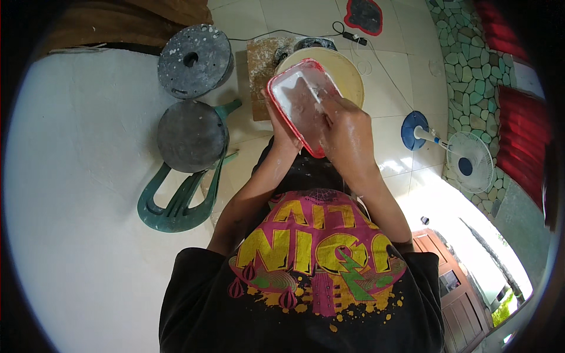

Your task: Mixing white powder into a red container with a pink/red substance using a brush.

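A red-rimmed rectangular tub (294, 97), whitish and wet inside, is tilted in front of my chest. My left hand (282, 126) grips its left side, fingers wrapped beneath and the thumb along the edge. My right hand (348, 132), smeared with white residue, reaches over the right side with its fingers curled down into the tub. Whatever those fingers hold, if anything, is hidden. Just beyond the tub sits a round cream-yellow basin (351, 73), partly covered by the tub and my right hand.
A spattered wooden board (259, 70) lies under the basin. On the left are a grey disc with a hole (212, 53) and a dark round slab (191, 135) on a green plastic chair (156, 217). To the right stands a fan (468, 162), its cord crossing the tiles.
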Action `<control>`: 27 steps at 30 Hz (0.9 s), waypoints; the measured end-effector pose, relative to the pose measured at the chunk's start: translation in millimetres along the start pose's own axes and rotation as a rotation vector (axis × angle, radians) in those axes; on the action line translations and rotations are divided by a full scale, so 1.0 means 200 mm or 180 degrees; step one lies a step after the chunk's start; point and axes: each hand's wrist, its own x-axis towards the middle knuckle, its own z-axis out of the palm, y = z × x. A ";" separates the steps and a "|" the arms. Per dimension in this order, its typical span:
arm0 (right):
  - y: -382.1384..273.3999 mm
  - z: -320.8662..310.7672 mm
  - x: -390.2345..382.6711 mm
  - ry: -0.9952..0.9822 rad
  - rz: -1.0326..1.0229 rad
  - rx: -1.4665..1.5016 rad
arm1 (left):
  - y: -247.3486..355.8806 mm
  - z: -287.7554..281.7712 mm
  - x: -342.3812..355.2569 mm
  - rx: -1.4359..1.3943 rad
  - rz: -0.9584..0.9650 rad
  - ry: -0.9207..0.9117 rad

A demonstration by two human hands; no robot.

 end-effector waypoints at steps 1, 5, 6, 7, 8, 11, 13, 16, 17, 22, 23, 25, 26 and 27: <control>0.00 0.00 0.00 -0.0034 0.0119 -0.0052 | 0.00 0.00 0.00 -0.0099 -0.0119 0.0040; -0.04 0.02 -0.01 -0.0237 -0.0032 0.0338 | -0.01 -0.04 0.02 0.0359 0.0143 0.0105; -0.05 0.01 -0.01 -0.0276 -0.0045 0.0369 | 0.00 -0.05 0.02 0.0387 0.0167 0.0155; -0.05 0.01 -0.01 -0.0210 -0.0035 0.0485 | 0.00 -0.05 0.03 0.0323 0.0192 0.0139; -0.05 0.00 -0.01 -0.0152 -0.0040 0.0577 | 0.00 -0.06 0.04 0.0252 0.0140 0.0292; -0.01 -0.05 0.04 -0.0181 0.0115 0.0243 | 0.00 -0.04 0.06 0.1902 0.0494 0.0072; 0.00 -0.06 0.05 -0.0046 0.0115 0.0086 | 0.01 -0.02 0.04 0.0799 0.0265 -0.0265; -0.01 -0.04 0.04 0.0103 0.0096 -0.0014 | 0.04 0.02 0.01 0.0012 -0.0118 -0.0346; -0.04 -0.01 0.04 0.0101 0.0028 -0.0079 | 0.04 0.04 0.00 0.0102 -0.0077 -0.0239; -0.08 0.00 0.01 -0.0223 0.0136 0.0559 | 0.06 0.04 -0.01 0.0513 -0.0117 -0.0038; -0.07 -0.01 0.02 -0.0214 0.0110 0.0607 | 0.06 0.03 -0.01 0.0736 -0.0221 0.0145; -0.07 -0.04 0.02 -0.0180 0.0241 0.0541 | 0.05 0.02 0.00 0.0440 -0.0126 0.0139; -0.07 -0.04 0.02 -0.0299 0.0295 0.0505 | 0.05 0.01 -0.01 0.0090 -0.0165 0.0384; -0.07 -0.04 0.02 -0.0359 0.0310 0.0614 | 0.05 0.00 -0.01 0.0118 -0.0167 0.0363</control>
